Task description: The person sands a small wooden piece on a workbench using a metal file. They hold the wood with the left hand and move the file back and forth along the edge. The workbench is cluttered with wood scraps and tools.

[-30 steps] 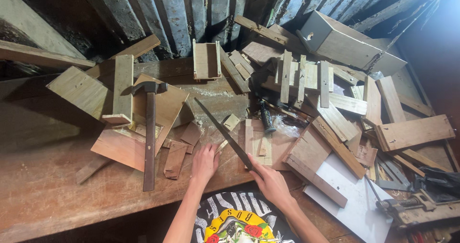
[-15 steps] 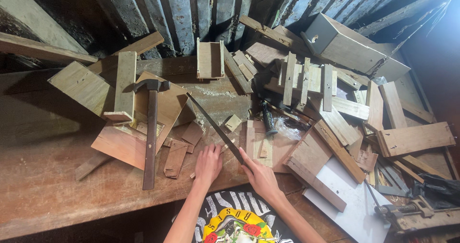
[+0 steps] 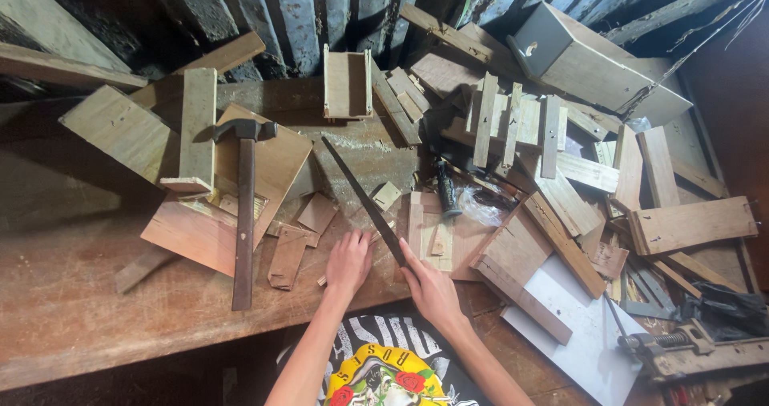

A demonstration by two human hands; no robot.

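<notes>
My right hand [image 3: 431, 284] grips the near end of a long thin dark saw blade [image 3: 364, 199], which runs diagonally away to the upper left over the workbench [image 3: 72, 310]. My left hand [image 3: 349, 262] lies palm down just left of the blade. It presses on a small wood strip [image 3: 321, 280] whose end pokes out beside the wrist. The blade passes between both hands and crosses small wood offcuts [image 3: 386, 195].
A hammer [image 3: 243, 214] lies to the left on plywood pieces. A small open wooden box [image 3: 347, 83] stands at the back and a larger box [image 3: 593, 58] at the back right. Planks and scraps cover the right side. A metal clamp [image 3: 693, 350] lies at the lower right.
The blade has slid forward, away from me, with my right hand following. My left hand has stayed pressed on the wood beside it.
</notes>
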